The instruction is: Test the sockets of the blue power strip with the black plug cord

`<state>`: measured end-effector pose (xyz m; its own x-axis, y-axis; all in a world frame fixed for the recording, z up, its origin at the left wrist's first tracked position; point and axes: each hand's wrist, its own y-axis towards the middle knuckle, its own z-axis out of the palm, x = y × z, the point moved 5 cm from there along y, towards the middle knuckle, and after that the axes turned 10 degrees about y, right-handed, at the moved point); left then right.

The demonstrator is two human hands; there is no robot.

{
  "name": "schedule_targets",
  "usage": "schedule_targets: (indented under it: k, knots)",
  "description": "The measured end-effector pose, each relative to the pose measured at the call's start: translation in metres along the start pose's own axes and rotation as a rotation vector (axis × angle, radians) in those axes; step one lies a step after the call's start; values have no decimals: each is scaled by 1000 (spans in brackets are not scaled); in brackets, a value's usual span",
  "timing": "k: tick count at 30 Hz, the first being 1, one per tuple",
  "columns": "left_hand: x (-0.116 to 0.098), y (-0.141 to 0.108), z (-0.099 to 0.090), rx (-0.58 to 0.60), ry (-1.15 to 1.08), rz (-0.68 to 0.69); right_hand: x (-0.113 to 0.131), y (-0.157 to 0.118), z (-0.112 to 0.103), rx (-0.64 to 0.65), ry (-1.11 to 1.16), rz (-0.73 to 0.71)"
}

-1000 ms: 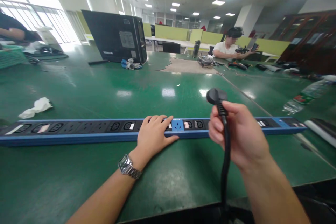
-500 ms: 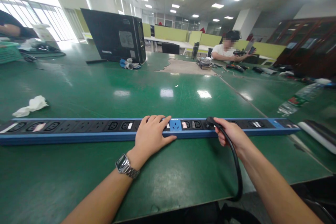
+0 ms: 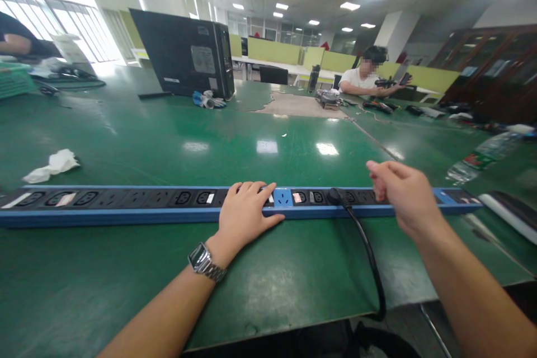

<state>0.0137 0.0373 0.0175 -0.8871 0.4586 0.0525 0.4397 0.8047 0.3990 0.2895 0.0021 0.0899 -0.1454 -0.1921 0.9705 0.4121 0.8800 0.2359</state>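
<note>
A long blue power strip (image 3: 159,216) with black socket panels lies across the table. My left hand (image 3: 247,204), with a metal-band watch on its wrist, is clasped over the strip's middle. Its fingers reach over the far side and its thumb lies along the near side, beside a blue socket (image 3: 282,198). To the right, a black plug (image 3: 335,196) sits in one of the sockets. Its cord (image 3: 369,251) curves down over the table's near edge. My right hand (image 3: 405,193) is raised above the strip, right of the plug, its fingers curled closed with nothing in them.
Beyond the strip, a black computer tower (image 3: 184,56) and gloves (image 3: 208,99) stand on the green table (image 3: 235,140). Crumpled tissue (image 3: 52,166) lies left, a plastic bottle (image 3: 482,156) right. A person (image 3: 356,78) sits at the far right; another's arm shows far left.
My right hand has let go of the plug and moved right and upward, away from it. The plug stays in the strip. My left hand keeps its place on the strip.
</note>
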Motion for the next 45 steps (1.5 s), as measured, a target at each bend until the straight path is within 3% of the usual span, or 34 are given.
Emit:
schedule_targets:
  k: [3,7,9,11,14,16,19,22,24,26,28,30,33,36,39,42,45]
  knots:
    - [0,0,0,1,4,1,15,0,21,164,287,-22]
    - [0,0,0,-7,-4,4,-11,-22,54,409,239,142]
    - [1,0,0,-10,-9,3,-23,-33,51,378,273,159]
    - [1,0,1,-12,-14,3,-31,-39,32,222,309,131]
    - [1,0,1,-12,-15,1,-47,-44,3,6,53,161]
    - [1,0,1,-9,-13,0,-64,-46,0,52,-118,332]
    - [1,0,0,2,-10,-10,-77,-48,17,252,21,650]
    - [1,1,0,15,-5,-16,-45,-33,25,247,346,691]
    - [1,1,-1,16,-5,-10,-8,-14,14,195,446,558]
    - [1,1,-1,11,-7,-7,22,2,-4,162,402,433]
    - [1,1,-1,6,-7,-12,30,12,-24,131,272,402]
    - [1,1,-1,2,-7,-13,14,15,-40,112,146,470]
    - [1,0,0,-2,-7,-9,-31,11,-53,121,55,645]
    - [1,0,-1,-6,-10,-7,-63,10,-69,53,21,711]
    - [1,0,-1,-3,-17,-9,-75,12,-95,-3,-18,724]
    - [1,1,-1,0,-22,-15,-81,15,-118,41,-77,763]
    - [1,1,-1,0,-23,-15,-88,20,-128,83,-60,786]
